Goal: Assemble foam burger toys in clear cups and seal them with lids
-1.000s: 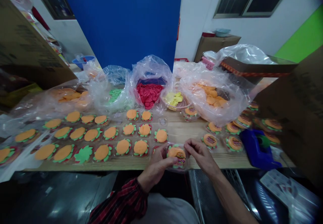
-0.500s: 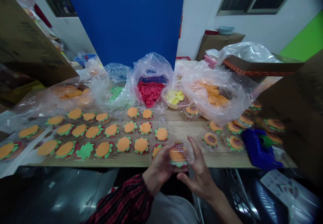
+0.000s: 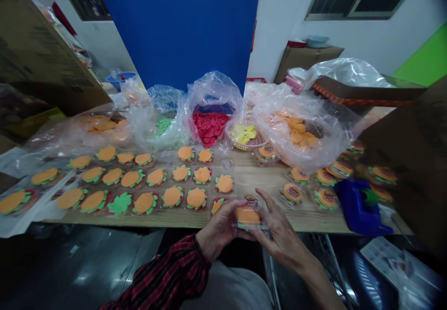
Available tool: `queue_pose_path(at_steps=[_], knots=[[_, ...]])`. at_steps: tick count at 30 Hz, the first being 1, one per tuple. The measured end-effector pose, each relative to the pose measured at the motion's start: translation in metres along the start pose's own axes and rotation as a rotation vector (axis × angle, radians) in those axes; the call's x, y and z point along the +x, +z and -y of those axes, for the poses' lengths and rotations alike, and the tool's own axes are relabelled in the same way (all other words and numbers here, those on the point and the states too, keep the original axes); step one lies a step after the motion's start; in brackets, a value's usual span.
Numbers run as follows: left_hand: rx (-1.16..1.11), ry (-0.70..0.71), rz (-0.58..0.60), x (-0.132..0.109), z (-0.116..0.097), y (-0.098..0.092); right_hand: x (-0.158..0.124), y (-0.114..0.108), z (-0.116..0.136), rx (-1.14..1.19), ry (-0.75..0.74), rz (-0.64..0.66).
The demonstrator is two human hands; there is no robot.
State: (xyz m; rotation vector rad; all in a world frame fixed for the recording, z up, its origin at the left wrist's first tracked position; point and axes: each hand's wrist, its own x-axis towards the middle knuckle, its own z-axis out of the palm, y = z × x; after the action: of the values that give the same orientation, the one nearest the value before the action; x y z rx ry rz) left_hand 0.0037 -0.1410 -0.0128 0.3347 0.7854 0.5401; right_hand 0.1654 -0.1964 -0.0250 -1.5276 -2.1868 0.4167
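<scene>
A clear plastic box with an orange toy burger (image 3: 248, 215) and a printed label is held over the table's front edge. My left hand (image 3: 219, 228) grips its left side, fingers wrapped round it. On the right side my right hand (image 3: 277, 228) presses its fingers and thumb against the same box. To the left stand rows of open clear trays with orange buns on green and red layers, such as one tray (image 3: 196, 198); another shows a green piece (image 3: 119, 204) on top. Boxed burgers with labels (image 3: 292, 193) lie to the right.
Plastic bags hold red pieces (image 3: 210, 126), green pieces (image 3: 163, 126) and orange buns (image 3: 302, 135). A basket (image 3: 256, 141) has yellow pieces. A blue tape dispenser (image 3: 359, 207) sits front right; cardboard boxes (image 3: 412, 142) flank the table (image 3: 260, 179).
My right hand has closed in on the box, its fingers now touching the right side. My left hand still holds the box. The view has shifted slightly.
</scene>
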Motion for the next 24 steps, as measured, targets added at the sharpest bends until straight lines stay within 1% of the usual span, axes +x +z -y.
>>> queue_pose_path(at_steps=[3,8,11,15,19,24], knots=[[0.021,0.007,0.018,0.001,-0.001,0.0,0.003,0.001,0.0,0.022,0.042,0.004],[0.027,0.002,-0.021,0.0,-0.002,0.0,0.008,0.003,0.004,0.121,0.067,0.025],[0.029,-0.029,-0.023,0.0,-0.002,-0.001,0.012,0.002,0.009,0.224,0.08,0.028],[0.036,-0.108,-0.01,0.002,-0.003,-0.004,0.015,0.003,0.011,0.363,0.073,0.004],[0.045,-0.153,-0.011,0.002,-0.007,-0.005,0.016,0.006,0.009,0.401,0.064,-0.023],[0.067,-0.173,-0.005,0.0,-0.009,-0.005,0.017,0.009,0.007,0.401,0.058,-0.008]])
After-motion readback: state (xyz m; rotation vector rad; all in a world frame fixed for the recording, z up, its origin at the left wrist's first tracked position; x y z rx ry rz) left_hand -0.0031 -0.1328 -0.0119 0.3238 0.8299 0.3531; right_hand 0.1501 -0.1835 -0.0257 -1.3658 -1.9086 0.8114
